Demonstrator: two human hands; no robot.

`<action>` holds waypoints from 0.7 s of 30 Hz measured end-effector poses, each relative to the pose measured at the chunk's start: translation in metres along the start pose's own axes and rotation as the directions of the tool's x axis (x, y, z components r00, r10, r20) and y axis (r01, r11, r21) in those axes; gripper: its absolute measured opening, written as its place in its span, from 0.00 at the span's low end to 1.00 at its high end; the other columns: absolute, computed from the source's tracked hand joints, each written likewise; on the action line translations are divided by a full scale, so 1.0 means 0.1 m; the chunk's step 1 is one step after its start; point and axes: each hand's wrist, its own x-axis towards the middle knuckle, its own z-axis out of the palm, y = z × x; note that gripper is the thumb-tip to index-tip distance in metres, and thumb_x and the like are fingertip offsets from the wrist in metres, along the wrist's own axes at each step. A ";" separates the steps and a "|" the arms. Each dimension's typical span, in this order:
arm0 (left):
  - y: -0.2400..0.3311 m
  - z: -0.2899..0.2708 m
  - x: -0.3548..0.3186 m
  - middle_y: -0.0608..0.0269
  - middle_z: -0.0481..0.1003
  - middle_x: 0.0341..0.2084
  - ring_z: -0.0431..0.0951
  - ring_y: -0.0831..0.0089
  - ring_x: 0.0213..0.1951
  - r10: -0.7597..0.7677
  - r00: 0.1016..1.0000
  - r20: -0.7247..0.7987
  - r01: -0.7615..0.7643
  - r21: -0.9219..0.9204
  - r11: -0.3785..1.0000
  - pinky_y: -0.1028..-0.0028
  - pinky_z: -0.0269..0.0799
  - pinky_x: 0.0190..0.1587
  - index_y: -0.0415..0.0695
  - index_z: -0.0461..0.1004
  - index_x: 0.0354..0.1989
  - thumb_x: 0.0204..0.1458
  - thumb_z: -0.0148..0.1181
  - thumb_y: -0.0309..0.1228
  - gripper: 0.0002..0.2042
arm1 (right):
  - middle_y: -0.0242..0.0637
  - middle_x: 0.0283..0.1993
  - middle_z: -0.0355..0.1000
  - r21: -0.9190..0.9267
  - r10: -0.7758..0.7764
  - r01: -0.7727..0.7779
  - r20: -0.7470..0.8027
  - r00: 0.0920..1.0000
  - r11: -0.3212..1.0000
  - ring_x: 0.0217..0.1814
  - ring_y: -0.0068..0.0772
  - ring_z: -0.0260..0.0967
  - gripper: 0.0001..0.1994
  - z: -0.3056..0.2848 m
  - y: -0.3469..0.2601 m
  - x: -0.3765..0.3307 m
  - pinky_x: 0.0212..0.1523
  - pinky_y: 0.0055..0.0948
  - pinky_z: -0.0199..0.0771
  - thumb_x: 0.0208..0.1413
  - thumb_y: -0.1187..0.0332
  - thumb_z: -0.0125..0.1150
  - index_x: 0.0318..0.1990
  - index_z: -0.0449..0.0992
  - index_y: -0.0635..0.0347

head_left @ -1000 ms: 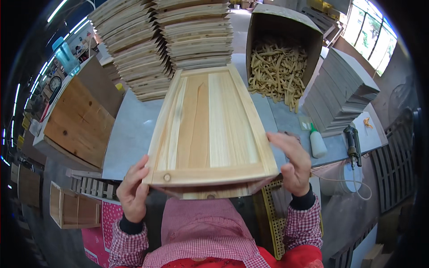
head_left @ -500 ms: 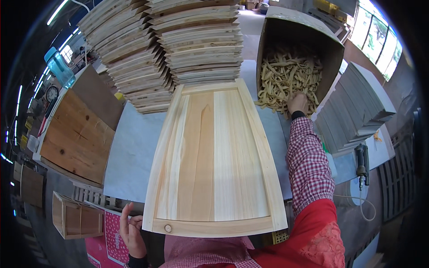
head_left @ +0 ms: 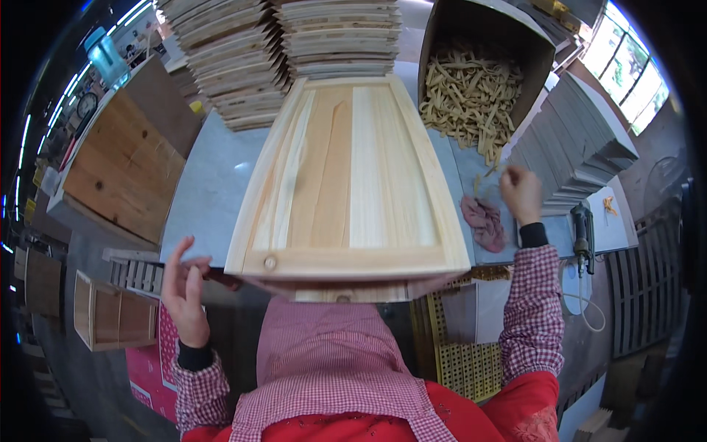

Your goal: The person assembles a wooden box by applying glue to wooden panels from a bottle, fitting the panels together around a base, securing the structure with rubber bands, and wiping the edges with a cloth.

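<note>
A: Where is the panel (head_left: 346, 177)?

B: Middle of the frame, flat on the grey table (head_left: 206, 191), its near edge jutting past the table's edge toward the person. A second board (head_left: 346, 293) peeks out beneath it.

A: And the hands?

B: Neither is on it. The left hand (head_left: 184, 287) is at lower left, just off the panel's near corner, fingers loosely spread and holding nothing I can make out. The right hand (head_left: 521, 193) is at right of centre, fingers pinched together on what looks like a small wood strip (head_left: 487, 171), just below the box (head_left: 479, 81) of such strips. A pink cloth (head_left: 482, 221) lies beside it.

A: How would the panel handle?

B: I'd judge it stiff and fairly light: pale softwood with a raised frame. It's wide, so both long side rails near the close end seem the best hold. The smooth face could slide on the table.

A: Anything else around?

B: Stacks of similar panels (head_left: 294, 51) along the top, grey sheets (head_left: 574, 147) at right.
</note>
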 end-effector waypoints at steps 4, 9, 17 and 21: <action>0.49 0.08 -0.14 0.52 0.75 0.49 0.76 0.65 0.46 0.549 0.832 -0.079 -0.518 0.240 0.821 0.67 0.69 0.54 0.33 0.66 0.59 0.56 0.56 0.29 0.23 | 0.33 0.30 0.73 0.199 -0.191 0.203 -0.077 0.979 0.959 0.31 0.21 0.69 0.06 -0.85 -0.64 -0.26 0.33 0.22 0.68 0.60 0.73 0.54 0.34 0.74 0.66; 1.09 0.44 -0.46 0.46 0.74 0.51 0.73 0.51 0.55 0.834 0.475 0.280 -0.880 0.156 0.448 0.57 0.66 0.58 0.40 0.73 0.51 0.47 0.66 0.33 0.22 | 0.38 0.33 0.73 0.551 -0.403 0.276 0.122 0.907 0.787 0.32 0.27 0.70 0.03 -1.57 -2.04 -1.14 0.33 0.24 0.67 0.56 0.77 0.53 0.36 0.70 0.67; 0.72 0.58 -0.74 0.56 0.76 0.37 0.77 0.59 0.49 0.620 0.629 0.469 -0.610 -0.197 0.768 0.57 0.67 0.56 0.42 0.77 0.35 0.47 0.68 0.29 0.09 | 0.40 0.25 0.70 0.771 -0.785 0.362 0.272 0.556 0.524 0.25 0.43 0.68 0.06 -1.22 -2.72 -1.86 0.32 0.35 0.68 0.47 0.76 0.63 0.33 0.73 0.62; 0.68 0.22 -0.69 0.60 0.75 0.33 0.77 0.62 0.43 0.528 0.630 0.569 -0.492 -0.233 0.839 0.60 0.67 0.53 0.43 0.74 0.31 0.47 0.68 0.30 0.08 | 0.40 0.23 0.67 0.769 -0.802 0.361 0.311 0.509 0.528 0.27 0.43 0.64 0.07 -1.14 -2.61 -1.84 0.31 0.36 0.64 0.49 0.72 0.63 0.31 0.71 0.63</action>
